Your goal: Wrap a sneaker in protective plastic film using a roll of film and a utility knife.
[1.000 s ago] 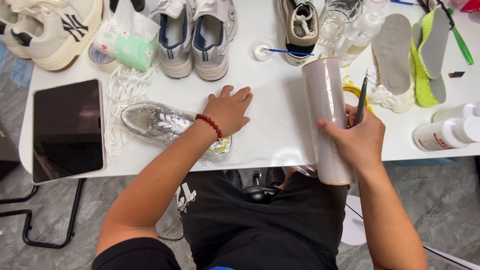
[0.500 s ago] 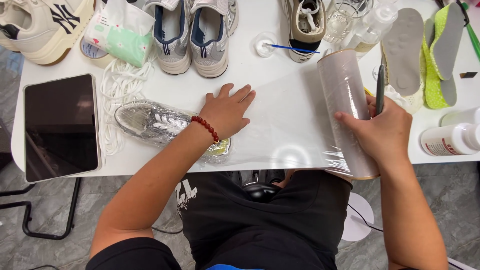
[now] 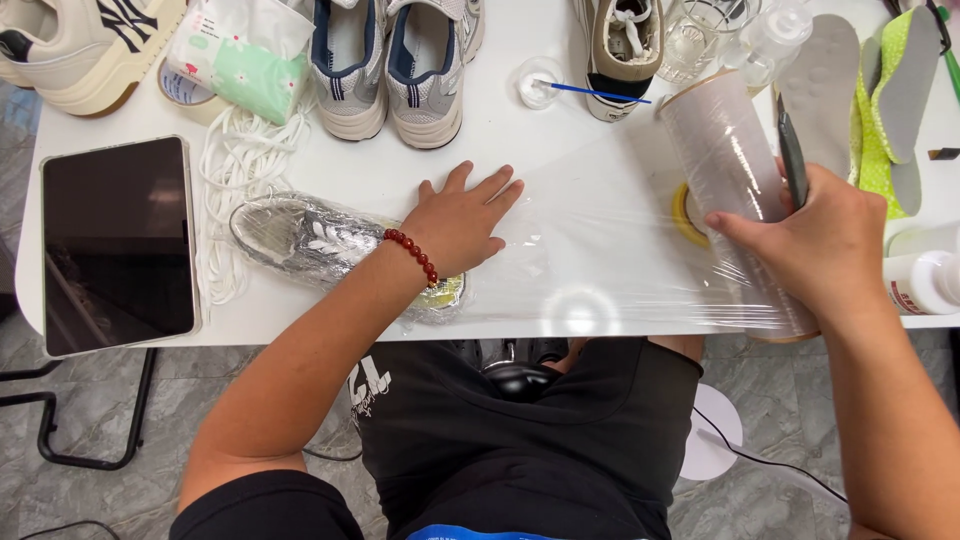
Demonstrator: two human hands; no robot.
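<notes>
Head view: the right hand point(image 3: 825, 245) grips a fat roll of clear wrap point(image 3: 735, 190) and a thin dark tool point(image 3: 791, 165).
The left hand point(image 3: 465, 225) lies flat, fingers spread, on the shiny sheet beside a wrapped silver shoe point(image 3: 320, 245) on the white table point(image 3: 560, 140). Since a second ago, the roll has tipped over and slid right, pulling out more sheet.

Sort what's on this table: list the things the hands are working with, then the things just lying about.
In hand:
- left hand pressing on the wrapped shoe
- right hand holding the roll of clear film and a dark blade tool
- stretched film sheet

Lying about:
- tablet
- white laces
- pair of sneakers
- tissue pack
- insoles
- white bottle
</notes>
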